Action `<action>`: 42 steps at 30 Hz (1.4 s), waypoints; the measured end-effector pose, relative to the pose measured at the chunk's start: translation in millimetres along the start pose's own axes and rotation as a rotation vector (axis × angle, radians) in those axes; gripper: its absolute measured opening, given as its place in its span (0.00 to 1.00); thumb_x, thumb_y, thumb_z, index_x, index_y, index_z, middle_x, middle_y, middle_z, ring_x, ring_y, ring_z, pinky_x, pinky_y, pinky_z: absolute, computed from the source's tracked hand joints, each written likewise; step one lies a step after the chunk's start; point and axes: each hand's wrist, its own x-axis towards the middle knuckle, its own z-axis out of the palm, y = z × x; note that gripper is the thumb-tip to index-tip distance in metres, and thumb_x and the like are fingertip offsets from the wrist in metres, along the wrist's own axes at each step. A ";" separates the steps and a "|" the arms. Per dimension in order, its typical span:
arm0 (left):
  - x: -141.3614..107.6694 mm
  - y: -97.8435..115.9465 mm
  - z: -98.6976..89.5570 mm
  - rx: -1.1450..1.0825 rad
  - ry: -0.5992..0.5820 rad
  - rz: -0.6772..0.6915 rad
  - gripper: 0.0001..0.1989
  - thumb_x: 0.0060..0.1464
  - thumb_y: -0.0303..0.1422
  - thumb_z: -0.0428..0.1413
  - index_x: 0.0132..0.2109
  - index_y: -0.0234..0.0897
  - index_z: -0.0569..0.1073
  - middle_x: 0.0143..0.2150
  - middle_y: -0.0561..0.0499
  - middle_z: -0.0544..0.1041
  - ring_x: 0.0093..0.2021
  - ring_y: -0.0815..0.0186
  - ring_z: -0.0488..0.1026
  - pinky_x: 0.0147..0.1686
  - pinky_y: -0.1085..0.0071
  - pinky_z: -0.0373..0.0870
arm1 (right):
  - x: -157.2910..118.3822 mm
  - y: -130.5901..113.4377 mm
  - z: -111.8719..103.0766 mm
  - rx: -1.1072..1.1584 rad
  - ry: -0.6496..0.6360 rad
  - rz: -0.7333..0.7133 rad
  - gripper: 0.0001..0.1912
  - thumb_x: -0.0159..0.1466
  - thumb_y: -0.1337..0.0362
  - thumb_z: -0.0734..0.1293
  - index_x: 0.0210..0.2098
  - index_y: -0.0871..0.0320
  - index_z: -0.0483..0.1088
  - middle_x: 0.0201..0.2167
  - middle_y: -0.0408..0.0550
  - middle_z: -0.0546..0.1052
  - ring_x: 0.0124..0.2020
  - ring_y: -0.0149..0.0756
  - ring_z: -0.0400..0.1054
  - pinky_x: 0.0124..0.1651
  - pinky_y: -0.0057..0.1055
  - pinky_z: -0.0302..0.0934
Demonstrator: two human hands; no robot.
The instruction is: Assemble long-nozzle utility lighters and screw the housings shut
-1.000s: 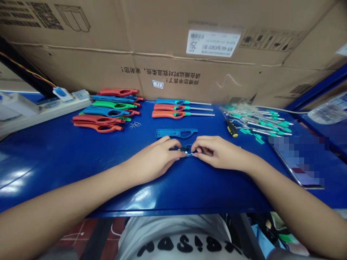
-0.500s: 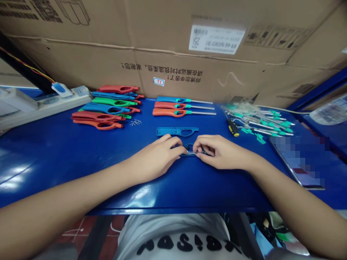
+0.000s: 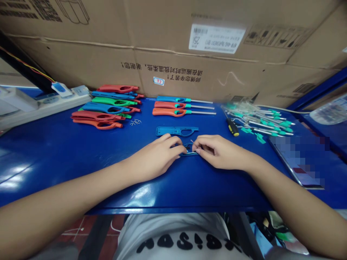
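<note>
Blue handle half (image 3: 187, 155), lying midway between the desk's (image 3: 162, 196) front and back edges. The left hand (image 3: 159, 155) is pinching its left end; whether the right hand's (image 3: 217, 151) grip is pinching anything cannot be told. Uneven pressure could be dislodging the silvery strip (image 3: 191, 152) between them.

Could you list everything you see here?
Handle shells: several, mixed colours, back left
Pins: several, silver, beside handle shells
Lighters: three, blue, red, orange, back centre
Far shell: one, blue, centre
Near shell: one, blue, front centre
Screwdriver: one, black and yellow, right
Rods: many, silver, back right
Phone: one, dark, right
Plastic item: one, clear, right
Power strip: one, white, back left
Cardboard carton: one, brown, behind
Table: one, blue, underneath
Clutter: uncounted, mixed, below right
Shirt: one, grey, bottom
Left hand: one, bare, near shell's left end
Right hand: one, bare, near shell's right end
</note>
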 end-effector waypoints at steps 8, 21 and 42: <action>-2.1 -1.0 -0.2 0.069 -0.029 -0.002 0.15 0.69 0.28 0.48 0.55 0.39 0.75 0.53 0.42 0.73 0.52 0.56 0.68 0.52 0.58 0.71 | 1.0 4.5 2.8 0.032 0.019 -0.008 0.06 0.66 0.69 0.64 0.39 0.59 0.74 0.30 0.43 0.74 0.24 0.27 0.60 0.31 0.26 0.56; -2.7 0.1 -2.9 0.143 -0.045 0.021 0.16 0.67 0.25 0.49 0.55 0.40 0.77 0.54 0.43 0.74 0.51 0.56 0.70 0.51 0.59 0.73 | 0.9 7.9 -2.4 0.098 0.036 -0.093 0.06 0.67 0.69 0.66 0.37 0.59 0.76 0.35 0.47 0.77 0.33 0.32 0.69 0.36 0.28 0.61; -2.9 0.4 -2.7 0.254 -0.047 0.062 0.20 0.63 0.24 0.52 0.58 0.42 0.76 0.55 0.42 0.74 0.50 0.54 0.71 0.49 0.57 0.75 | 2.4 11.5 4.6 0.044 0.094 -0.096 0.02 0.65 0.70 0.68 0.35 0.60 0.74 0.31 0.44 0.74 0.28 0.29 0.65 0.33 0.26 0.58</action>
